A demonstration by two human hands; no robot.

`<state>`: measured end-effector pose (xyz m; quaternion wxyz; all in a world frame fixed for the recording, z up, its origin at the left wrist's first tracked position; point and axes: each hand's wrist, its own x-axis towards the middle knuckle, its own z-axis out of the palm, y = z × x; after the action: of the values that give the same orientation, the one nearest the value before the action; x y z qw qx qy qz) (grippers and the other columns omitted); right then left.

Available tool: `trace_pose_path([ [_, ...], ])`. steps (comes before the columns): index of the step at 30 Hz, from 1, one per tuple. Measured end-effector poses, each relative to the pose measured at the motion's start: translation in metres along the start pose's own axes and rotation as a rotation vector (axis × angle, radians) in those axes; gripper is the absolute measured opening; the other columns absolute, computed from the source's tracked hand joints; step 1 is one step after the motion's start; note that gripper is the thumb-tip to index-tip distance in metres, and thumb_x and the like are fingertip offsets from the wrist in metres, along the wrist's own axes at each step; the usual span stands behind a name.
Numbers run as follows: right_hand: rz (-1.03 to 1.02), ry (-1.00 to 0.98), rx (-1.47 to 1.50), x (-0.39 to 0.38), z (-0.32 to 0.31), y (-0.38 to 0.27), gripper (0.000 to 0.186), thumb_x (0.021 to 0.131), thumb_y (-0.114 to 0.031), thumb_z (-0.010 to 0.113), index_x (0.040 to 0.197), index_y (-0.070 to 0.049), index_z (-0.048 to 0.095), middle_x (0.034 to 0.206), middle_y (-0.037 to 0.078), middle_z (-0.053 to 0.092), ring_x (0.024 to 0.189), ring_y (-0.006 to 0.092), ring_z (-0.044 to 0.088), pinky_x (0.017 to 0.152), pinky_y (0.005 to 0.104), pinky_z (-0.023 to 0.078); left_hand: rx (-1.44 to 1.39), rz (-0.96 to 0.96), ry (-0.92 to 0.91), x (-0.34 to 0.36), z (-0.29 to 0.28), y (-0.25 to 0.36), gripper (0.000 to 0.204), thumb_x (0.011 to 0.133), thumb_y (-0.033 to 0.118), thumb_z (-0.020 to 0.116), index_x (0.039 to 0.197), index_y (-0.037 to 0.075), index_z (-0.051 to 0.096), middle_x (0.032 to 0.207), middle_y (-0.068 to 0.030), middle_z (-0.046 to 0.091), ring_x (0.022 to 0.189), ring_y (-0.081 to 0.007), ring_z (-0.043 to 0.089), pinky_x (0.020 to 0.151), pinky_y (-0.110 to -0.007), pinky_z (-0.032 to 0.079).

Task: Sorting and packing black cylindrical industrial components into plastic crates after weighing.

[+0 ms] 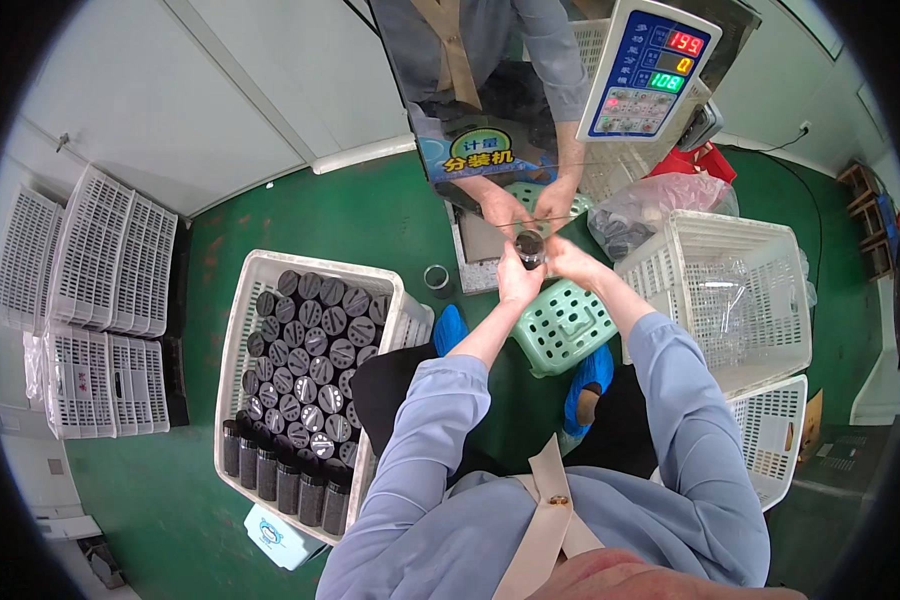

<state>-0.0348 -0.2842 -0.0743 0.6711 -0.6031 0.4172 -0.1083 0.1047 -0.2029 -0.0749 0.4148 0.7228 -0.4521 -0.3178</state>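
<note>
In front of the shiny dispensing machine (440, 120), my left hand (520, 278) is wrapped round a small clear jar (530, 250) that looks dark inside. My right hand (572, 262) closes in on the jar's right side, its fingertips partly hidden. The machine's mirror-like front reflects both hands and sleeves. Just below them stands a green plastic stool (567, 325) with holes in its seat. On the floor left of the machine's base is another clear round container (437, 278).
At my left, a white crate (232, 350) holds many dark-filled jars with black lids. Empty-looking white crates (760, 290) stand at my right, beside a clear plastic bag (660, 205). More crates (100, 260) are stacked far left. A control panel (650, 75) with lit digits is above.
</note>
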Motion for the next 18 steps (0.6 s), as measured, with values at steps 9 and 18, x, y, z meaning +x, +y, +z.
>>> trace_pose_path([
  [9,-0.182,0.638,-0.272,0.004,-0.005,0.022,0.073,0.083,-0.008,0.074,0.149,0.003,0.045,0.134,0.018,0.064,0.128,0.0239,0.059,0.110,0.0374,0.045,-0.038,0.050,0.040,-0.001,0.003,-0.008,0.068,0.072,0.019,0.087,0.125,-0.003,0.051,0.115,-0.0314,0.068,0.109,-0.0494,0.067,0.097,-0.053,0.054],
  [18,-0.113,0.541,-0.245,-0.009,-0.017,0.019,0.082,0.078,-0.003,0.074,0.153,0.001,0.040,0.149,0.019,0.056,0.142,0.0299,0.051,0.120,0.0375,0.036,-0.062,0.060,0.043,0.001,0.012,0.002,0.070,0.071,0.020,0.089,0.125,-0.003,0.051,0.116,-0.0311,0.069,0.110,-0.0497,0.067,0.097,-0.054,0.054],
])
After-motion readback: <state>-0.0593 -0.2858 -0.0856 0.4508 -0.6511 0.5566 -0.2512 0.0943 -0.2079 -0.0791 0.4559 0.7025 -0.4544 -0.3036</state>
